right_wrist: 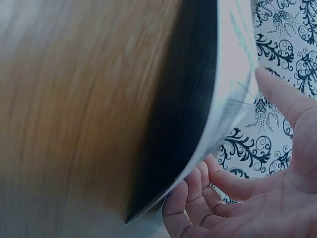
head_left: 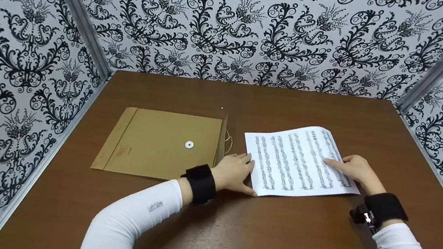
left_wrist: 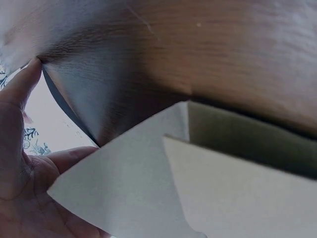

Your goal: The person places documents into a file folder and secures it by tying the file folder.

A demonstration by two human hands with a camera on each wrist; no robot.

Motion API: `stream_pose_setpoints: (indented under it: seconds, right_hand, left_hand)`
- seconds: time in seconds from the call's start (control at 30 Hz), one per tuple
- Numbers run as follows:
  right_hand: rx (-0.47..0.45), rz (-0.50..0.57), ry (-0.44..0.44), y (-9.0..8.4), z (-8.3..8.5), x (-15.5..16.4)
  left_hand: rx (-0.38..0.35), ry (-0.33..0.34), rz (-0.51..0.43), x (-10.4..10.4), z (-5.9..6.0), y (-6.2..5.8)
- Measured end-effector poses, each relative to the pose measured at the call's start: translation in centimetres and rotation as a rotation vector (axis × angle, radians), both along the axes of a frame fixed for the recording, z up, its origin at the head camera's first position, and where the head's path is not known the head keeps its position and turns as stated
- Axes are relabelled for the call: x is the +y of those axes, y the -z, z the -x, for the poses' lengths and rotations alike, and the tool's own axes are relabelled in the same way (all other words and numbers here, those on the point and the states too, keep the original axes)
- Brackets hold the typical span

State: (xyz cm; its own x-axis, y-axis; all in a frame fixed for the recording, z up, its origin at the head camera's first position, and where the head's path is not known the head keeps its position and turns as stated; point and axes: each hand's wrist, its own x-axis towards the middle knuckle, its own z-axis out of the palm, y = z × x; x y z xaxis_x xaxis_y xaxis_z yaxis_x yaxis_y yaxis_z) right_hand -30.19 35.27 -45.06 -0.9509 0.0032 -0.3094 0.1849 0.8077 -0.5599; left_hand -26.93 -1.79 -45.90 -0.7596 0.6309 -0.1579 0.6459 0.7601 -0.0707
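A white sheet of music printed with rows of notes lies on the brown table, its far right part bowed up. My right hand grips its right edge, thumb on top and fingers beneath; the right wrist view shows the paper lifted over a dark shadow. My left hand is spread along the sheet's left edge, thumb at the near corner and fingertips farther up. A brown envelope with a white round button lies just left of that hand. Its open end partly hides the left fingers in the left wrist view.
A thin string trails from the envelope's right end. Walls with black scroll patterns enclose the wooden table at the back and sides, with grey metal posts at the corners.
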Motion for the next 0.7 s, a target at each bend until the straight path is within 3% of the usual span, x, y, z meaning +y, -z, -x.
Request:
stream_pose_setpoints:
  seconds: [0.33, 0.7]
  right_hand:
    - [-0.024, -0.117, -0.013, -0.3, -0.1, -1.9]
    - [0.043, 0.002, -0.062, 0.2, -0.2, -2.7]
  left_hand:
    - [-0.001, -0.002, 0.012, 0.1, 0.1, 0.0]
    - [0.02, 0.001, -0.018, 0.1, 0.0, 0.1]
